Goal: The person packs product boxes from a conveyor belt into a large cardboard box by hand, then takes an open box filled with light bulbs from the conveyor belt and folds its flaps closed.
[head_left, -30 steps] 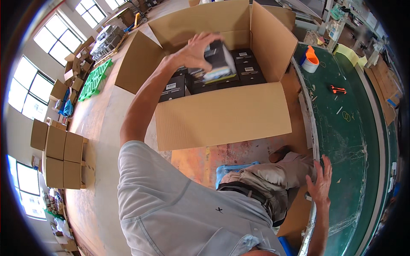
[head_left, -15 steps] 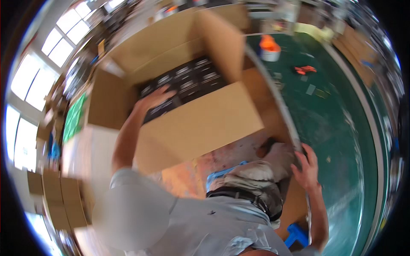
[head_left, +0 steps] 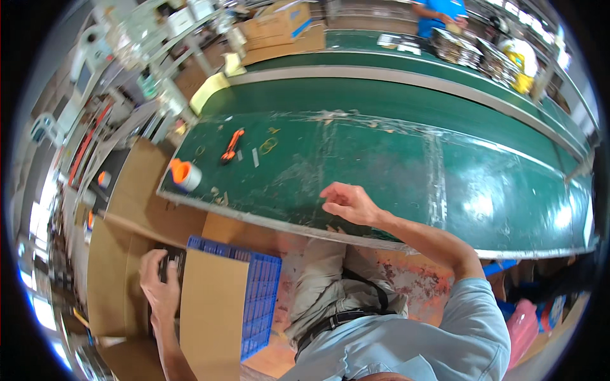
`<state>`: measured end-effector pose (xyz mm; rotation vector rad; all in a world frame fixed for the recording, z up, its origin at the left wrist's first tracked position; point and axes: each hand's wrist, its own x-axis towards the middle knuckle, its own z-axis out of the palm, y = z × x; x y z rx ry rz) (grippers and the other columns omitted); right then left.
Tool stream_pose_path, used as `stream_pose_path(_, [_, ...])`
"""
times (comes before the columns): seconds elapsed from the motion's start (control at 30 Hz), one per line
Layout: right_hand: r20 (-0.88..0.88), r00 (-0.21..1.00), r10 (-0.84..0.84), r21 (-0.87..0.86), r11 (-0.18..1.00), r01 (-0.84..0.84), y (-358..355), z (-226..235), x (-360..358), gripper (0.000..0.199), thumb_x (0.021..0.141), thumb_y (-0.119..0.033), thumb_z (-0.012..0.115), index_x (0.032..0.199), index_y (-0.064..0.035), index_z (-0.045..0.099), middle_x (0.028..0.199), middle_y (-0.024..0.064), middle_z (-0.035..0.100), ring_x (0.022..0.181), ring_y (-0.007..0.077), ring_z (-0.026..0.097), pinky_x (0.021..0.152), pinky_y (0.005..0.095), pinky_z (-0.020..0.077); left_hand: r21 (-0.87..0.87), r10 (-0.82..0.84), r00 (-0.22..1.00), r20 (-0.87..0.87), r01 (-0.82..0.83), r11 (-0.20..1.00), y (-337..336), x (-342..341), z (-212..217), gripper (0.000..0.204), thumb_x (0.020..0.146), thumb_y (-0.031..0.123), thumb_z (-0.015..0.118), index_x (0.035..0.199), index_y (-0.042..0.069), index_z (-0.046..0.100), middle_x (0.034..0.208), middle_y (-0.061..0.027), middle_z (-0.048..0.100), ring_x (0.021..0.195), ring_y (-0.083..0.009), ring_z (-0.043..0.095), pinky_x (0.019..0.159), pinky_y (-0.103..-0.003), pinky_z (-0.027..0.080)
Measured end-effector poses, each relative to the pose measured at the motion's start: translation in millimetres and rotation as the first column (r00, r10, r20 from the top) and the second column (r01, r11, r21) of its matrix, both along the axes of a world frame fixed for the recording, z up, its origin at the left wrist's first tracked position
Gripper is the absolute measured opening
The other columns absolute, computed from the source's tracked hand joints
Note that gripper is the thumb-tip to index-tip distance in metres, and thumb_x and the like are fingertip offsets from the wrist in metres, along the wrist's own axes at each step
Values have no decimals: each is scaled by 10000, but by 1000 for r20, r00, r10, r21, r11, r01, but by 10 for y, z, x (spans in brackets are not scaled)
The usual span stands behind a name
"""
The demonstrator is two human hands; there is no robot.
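Observation:
At the lower left, my left hand (head_left: 160, 282) reaches into an open cardboard carton (head_left: 213, 305), its fingers spread and slightly bent. Beneath it are black boxes (head_left: 173, 257), mostly hidden by the hand and a raised flap; whether the fingertips touch them I cannot tell. My right hand (head_left: 352, 204) hovers over the near part of a green worktable (head_left: 387, 165). Its fingers are loosely curled with the thumb apart, and nothing is in them.
A blue plastic crate (head_left: 262, 305) stands beside the carton. An orange-and-black hand tool (head_left: 232, 146) and a white-and-orange container (head_left: 188, 178) lie on the table's left part. Across the table, a person in blue (head_left: 438, 14) works near silvery bundles (head_left: 456, 47).
My view has swung right toward the worktable. My right hand has left the table's edge and is now above its surface. My left hand stays at the carton.

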<state>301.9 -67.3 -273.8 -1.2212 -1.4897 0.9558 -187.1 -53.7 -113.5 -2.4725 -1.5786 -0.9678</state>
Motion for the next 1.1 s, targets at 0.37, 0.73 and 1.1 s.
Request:
stream_pose_path(0.37, [-459, 880, -119, -62, 993, 102, 104, -293, 186, 166, 990, -181, 727, 1043, -30, 682, 875, 1, 682, 767, 66, 634, 570, 238, 510, -16, -628, 724, 285, 658, 752, 383, 2643, -612, 261, 804, -29, 774, 1047, 22, 692, 1043, -142, 720, 977, -338, 689, 898, -411, 537])
stream_pose_path(0.73, [-563, 808, -175, -44, 982, 182, 47, -204, 300, 435, 1130, -423, 480, 921, -72, 630, 754, -14, 585, 620, 61, 540, 538, 232, 428, -265, -274, 375, 886, 892, 366, 830, 4180, -1518, 320, 1051, 289, 661, 1165, -10, 660, 1122, -140, 710, 977, -179, 670, 809, -286, 548])
stream_pose_path(1.1, [-462, 843, -276, -53, 957, 285, 75, -314, 359, 416, 1096, -401, 562, 892, -52, 663, 754, -3, 600, 619, 67, 560, 540, 248, 444, -141, 115, 172, 978, 962, -233, 973, 4511, -1709, 647, 1032, 614, 532, 1106, -18, 650, 1045, -212, 726, 1005, -305, 719, 903, -413, 587])
